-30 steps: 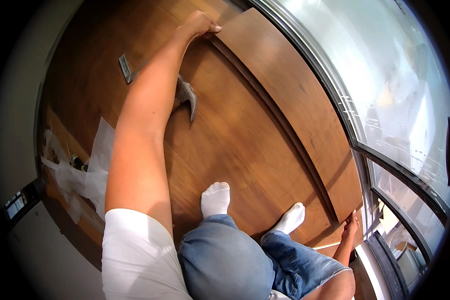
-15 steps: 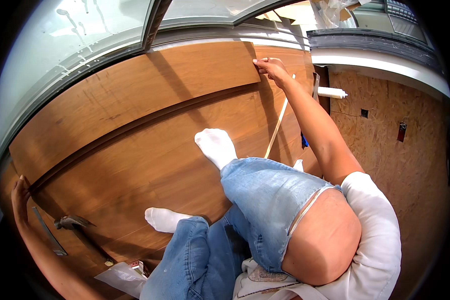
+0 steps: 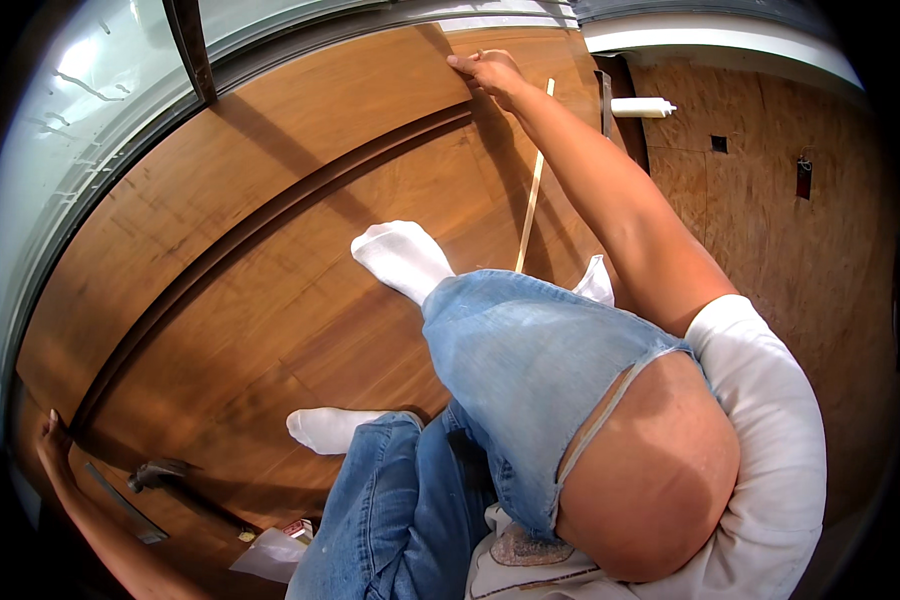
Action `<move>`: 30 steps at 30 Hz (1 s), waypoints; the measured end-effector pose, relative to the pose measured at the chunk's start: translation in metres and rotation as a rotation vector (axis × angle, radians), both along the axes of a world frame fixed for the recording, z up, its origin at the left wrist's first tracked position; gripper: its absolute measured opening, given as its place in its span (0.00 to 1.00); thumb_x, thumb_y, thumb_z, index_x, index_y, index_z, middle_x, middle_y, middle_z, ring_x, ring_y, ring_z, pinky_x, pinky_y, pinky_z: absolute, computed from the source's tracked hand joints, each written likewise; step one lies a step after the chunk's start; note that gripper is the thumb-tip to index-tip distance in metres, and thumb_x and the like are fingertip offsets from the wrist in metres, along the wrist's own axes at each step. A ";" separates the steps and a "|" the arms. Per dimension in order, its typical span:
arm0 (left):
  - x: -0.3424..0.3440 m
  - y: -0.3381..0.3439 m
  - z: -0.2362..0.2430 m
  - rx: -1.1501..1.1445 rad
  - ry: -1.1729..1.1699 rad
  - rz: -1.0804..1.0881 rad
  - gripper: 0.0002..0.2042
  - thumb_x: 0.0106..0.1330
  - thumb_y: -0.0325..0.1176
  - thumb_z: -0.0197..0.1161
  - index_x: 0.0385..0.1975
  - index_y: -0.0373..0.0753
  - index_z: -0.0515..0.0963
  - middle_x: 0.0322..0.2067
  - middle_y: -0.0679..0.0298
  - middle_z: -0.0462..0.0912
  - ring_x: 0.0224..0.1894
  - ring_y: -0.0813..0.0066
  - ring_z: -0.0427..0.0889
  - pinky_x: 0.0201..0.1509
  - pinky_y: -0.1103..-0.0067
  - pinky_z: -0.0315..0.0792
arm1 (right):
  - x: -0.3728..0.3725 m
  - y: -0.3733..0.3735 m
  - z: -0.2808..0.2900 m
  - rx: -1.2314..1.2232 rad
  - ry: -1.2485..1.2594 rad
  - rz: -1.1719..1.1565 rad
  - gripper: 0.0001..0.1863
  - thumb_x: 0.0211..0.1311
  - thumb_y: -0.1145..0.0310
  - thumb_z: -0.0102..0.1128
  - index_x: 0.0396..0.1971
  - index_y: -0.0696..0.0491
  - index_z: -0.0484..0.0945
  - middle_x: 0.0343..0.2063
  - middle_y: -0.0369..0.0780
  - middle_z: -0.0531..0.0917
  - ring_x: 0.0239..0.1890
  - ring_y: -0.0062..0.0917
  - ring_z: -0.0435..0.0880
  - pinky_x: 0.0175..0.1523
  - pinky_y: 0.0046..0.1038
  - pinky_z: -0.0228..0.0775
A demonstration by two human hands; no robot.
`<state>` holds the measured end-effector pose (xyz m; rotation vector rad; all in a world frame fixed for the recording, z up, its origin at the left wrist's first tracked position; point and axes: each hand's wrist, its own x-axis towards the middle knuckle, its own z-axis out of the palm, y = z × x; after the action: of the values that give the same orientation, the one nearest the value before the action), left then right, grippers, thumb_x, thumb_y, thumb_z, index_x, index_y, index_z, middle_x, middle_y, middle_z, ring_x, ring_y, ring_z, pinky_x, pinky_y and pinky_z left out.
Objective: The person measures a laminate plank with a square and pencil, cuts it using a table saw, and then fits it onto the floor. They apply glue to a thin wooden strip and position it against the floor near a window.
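Note:
A long brown wooden plank lies along the window edge over the laid floor boards. My right hand grips its right end at the top of the view, thumb on the upper face. My left hand holds the other end at the lower left, its fingers partly hard to see. A hammer and a metal bar lie on the boards beside my left forearm. A thin pale wooden strip lies below my right hand. My white-socked feet rest on the boards.
The window glass and track border the plank on the left and top. At the right are a white cylindrical tube, a metal piece and a lower panel of rough board with small cutouts. A plastic sheet lies at bottom left.
My view has swung sharply round since a second ago, then shifted further, so the plank's right end sits higher in the picture. Both hands remain on the plank's ends.

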<state>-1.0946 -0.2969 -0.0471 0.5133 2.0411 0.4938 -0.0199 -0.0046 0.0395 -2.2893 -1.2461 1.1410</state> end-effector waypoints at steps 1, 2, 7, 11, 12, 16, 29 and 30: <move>-0.001 0.002 0.000 0.006 0.000 0.002 0.14 0.69 0.45 0.69 0.37 0.40 0.79 0.29 0.66 0.77 0.29 0.75 0.78 0.33 0.79 0.73 | -0.001 0.002 0.000 -0.009 -0.006 -0.029 0.19 0.63 0.59 0.73 0.38 0.63 0.84 0.35 0.42 0.89 0.34 0.26 0.87 0.42 0.26 0.75; 0.000 0.001 0.001 0.008 -0.001 0.000 0.15 0.69 0.45 0.69 0.38 0.39 0.79 0.30 0.66 0.77 0.30 0.74 0.78 0.33 0.78 0.73 | -0.001 0.002 0.001 -0.010 -0.007 -0.042 0.20 0.63 0.59 0.73 0.38 0.63 0.84 0.36 0.42 0.89 0.35 0.27 0.87 0.41 0.26 0.75; 0.004 0.000 0.006 0.011 0.001 0.006 0.16 0.69 0.43 0.69 0.40 0.34 0.78 0.32 0.61 0.79 0.32 0.69 0.79 0.37 0.76 0.75 | -0.007 0.002 0.006 -0.011 -0.013 -0.057 0.19 0.63 0.60 0.74 0.39 0.63 0.85 0.37 0.42 0.89 0.35 0.28 0.88 0.39 0.25 0.72; 0.008 0.002 0.010 0.013 0.001 0.009 0.18 0.68 0.42 0.70 0.41 0.30 0.78 0.35 0.57 0.79 0.35 0.65 0.80 0.39 0.73 0.77 | 0.001 0.000 0.001 0.009 0.055 -0.103 0.15 0.63 0.62 0.73 0.36 0.61 0.84 0.36 0.42 0.89 0.36 0.27 0.89 0.37 0.22 0.71; 0.010 0.001 0.010 0.014 0.001 0.011 0.18 0.68 0.41 0.70 0.42 0.29 0.78 0.35 0.56 0.80 0.35 0.64 0.80 0.40 0.73 0.77 | 0.000 -0.001 -0.001 0.017 0.114 -0.119 0.14 0.63 0.63 0.73 0.36 0.60 0.84 0.36 0.42 0.90 0.36 0.26 0.89 0.36 0.21 0.71; 0.012 0.002 0.016 0.009 0.007 0.016 0.20 0.68 0.40 0.70 0.44 0.26 0.78 0.37 0.53 0.80 0.37 0.61 0.81 0.43 0.71 0.79 | -0.005 -0.003 -0.007 0.033 0.073 -0.175 0.15 0.61 0.62 0.75 0.30 0.58 0.81 0.31 0.39 0.86 0.32 0.24 0.82 0.33 0.25 0.67; 0.026 0.016 0.023 0.007 0.007 0.005 0.21 0.68 0.38 0.71 0.45 0.22 0.78 0.39 0.49 0.81 0.40 0.57 0.82 0.45 0.68 0.81 | 0.018 -0.007 -0.026 0.051 0.086 -0.202 0.20 0.56 0.53 0.78 0.20 0.49 0.77 0.18 0.29 0.69 0.18 0.19 0.57 0.21 0.30 0.46; 0.031 0.016 0.023 0.007 0.008 0.008 0.20 0.68 0.39 0.70 0.44 0.25 0.78 0.37 0.52 0.81 0.38 0.60 0.82 0.43 0.70 0.80 | 0.017 -0.006 -0.023 0.045 0.074 -0.209 0.18 0.57 0.55 0.77 0.22 0.50 0.78 0.21 0.31 0.72 0.21 0.20 0.63 0.25 0.29 0.52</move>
<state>-1.0636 -0.2805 -0.0244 0.5122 2.0499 0.5046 -0.0027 -0.0108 0.0163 -2.2591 -0.9699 1.1008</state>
